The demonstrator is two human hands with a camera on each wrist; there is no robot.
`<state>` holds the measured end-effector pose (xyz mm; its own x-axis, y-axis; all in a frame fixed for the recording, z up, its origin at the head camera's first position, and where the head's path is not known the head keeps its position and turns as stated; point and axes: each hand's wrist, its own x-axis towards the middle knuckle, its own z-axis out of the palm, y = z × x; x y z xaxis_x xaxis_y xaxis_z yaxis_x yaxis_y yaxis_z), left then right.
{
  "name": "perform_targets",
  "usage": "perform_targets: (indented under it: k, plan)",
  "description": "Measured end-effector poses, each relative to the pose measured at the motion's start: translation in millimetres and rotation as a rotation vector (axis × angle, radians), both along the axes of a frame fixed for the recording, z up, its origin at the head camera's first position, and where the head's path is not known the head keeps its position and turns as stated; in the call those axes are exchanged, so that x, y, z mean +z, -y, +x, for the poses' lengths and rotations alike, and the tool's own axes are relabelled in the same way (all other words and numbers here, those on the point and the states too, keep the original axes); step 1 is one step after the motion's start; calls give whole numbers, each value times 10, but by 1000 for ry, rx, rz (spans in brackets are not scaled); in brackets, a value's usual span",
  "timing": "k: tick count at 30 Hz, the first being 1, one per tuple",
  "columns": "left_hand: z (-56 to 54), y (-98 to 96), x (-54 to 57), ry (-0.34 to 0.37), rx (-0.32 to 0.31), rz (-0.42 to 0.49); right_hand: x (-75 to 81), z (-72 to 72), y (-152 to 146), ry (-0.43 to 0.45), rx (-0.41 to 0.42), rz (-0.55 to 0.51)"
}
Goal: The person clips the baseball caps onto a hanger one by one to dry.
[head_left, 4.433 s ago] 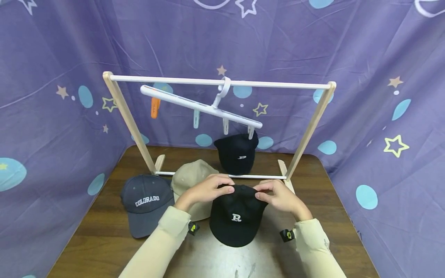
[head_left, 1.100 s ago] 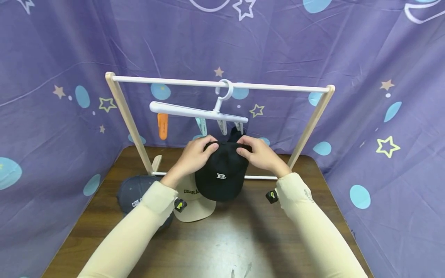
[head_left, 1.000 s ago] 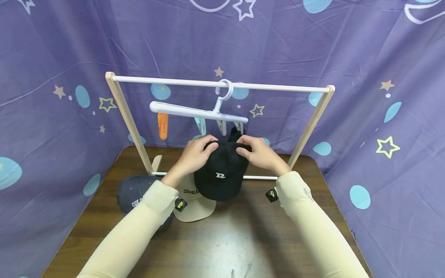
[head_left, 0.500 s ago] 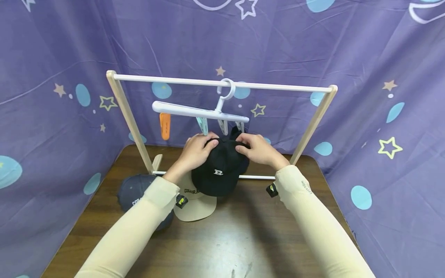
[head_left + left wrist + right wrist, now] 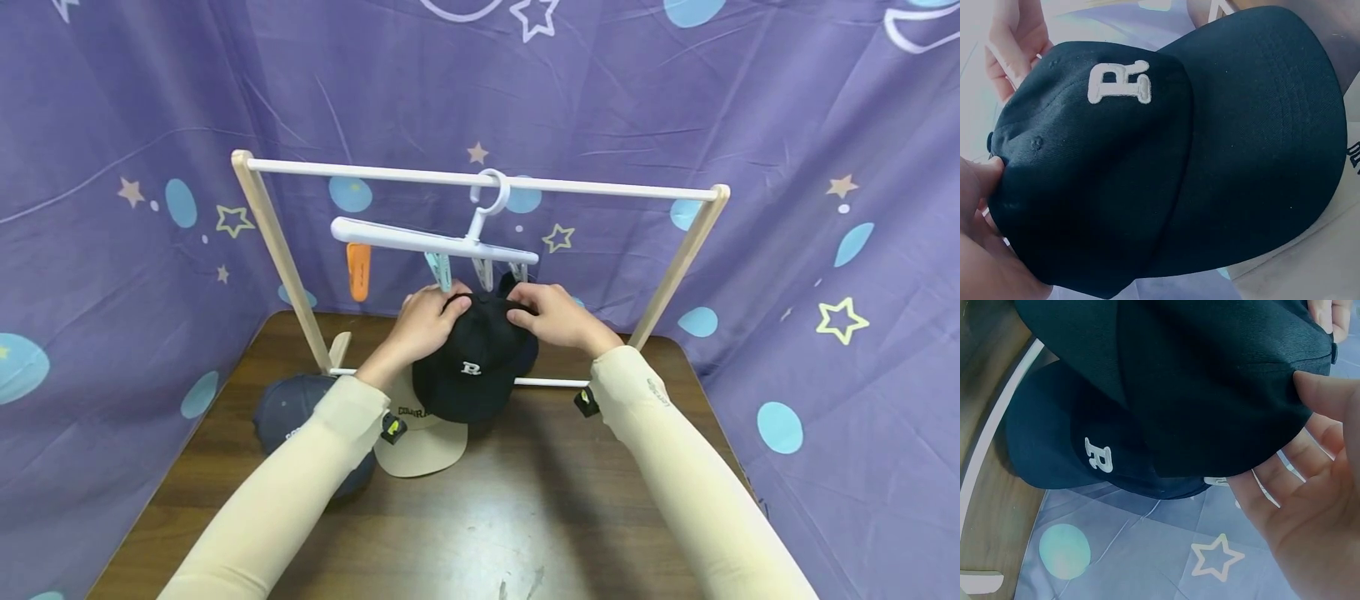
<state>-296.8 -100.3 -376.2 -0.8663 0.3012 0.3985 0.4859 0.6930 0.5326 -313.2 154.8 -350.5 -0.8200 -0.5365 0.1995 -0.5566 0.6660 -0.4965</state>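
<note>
A black baseball cap (image 5: 476,367) with a white R is held up below the white hanger (image 5: 405,237), brim toward me. My left hand (image 5: 425,323) pinches the crown's left side near the top, thumb on the front. The right side of the crown is pinched by my right hand (image 5: 558,317), and its thumb shows in the right wrist view. A light blue clip (image 5: 439,272) hangs just above my left hand, a grey clip (image 5: 483,273) above the crown. Behind the held cap, a second dark cap (image 5: 1054,431) hangs at the hanger's right end, mostly hidden in the head view.
The hanger hooks over the white bar (image 5: 615,190) of a wooden rack. An orange clip (image 5: 358,272) hangs at its left. On the table (image 5: 480,525) lie a beige cap (image 5: 422,450) and a dark grey-blue cap (image 5: 288,408), partly covered by my left arm.
Both hands have raised the black cap from the table toward the clips, covering part of the beige cap. The hanger has turned and hangs less slanted. Lately the cap edges slightly upward.
</note>
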Motion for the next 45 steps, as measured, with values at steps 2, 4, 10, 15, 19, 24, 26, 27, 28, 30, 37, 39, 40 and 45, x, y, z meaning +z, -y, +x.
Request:
perform_targets:
  k: [2,4,10,15,19,24,26,27,28,30,37,39,40,45]
  plan:
    - [-6,-7,7,8,13,2,11,-11,3,1,-4,7]
    - [-17,-11,12,12,28,3,17,-21,7,-3,-6,13]
    - [-38,-2,24,26,64,11,4,-46,27,17,-23,-4]
    - [-40,14,21,51,87,13,4,-39,63,20,-24,-38]
    - [-38,13,28,64,98,15,9,-39,97,12,-34,-52]
    - [-36,13,41,78,83,-1,4,-53,117,18,-47,-60]
    - [-42,17,36,89,58,-7,-11,-69,119,25,-49,-59]
    - [-46,20,32,96,44,-8,-21,-79,119,27,-50,-58]
    - [-52,24,26,99,31,-7,-30,-87,118,29,-51,-58]
    - [-61,28,15,104,7,2,-41,-93,121,32,-54,-54]
    - [-94,22,-37,49,4,6,-59,-105,134,30,-52,-39]
    - [-105,19,-55,39,0,-9,-55,-110,132,23,-51,-23]
    - [-109,17,-62,36,-4,-16,-50,-111,129,19,-49,-15]
    - [-116,20,-80,35,-23,-24,4,-121,97,-17,-38,-16]
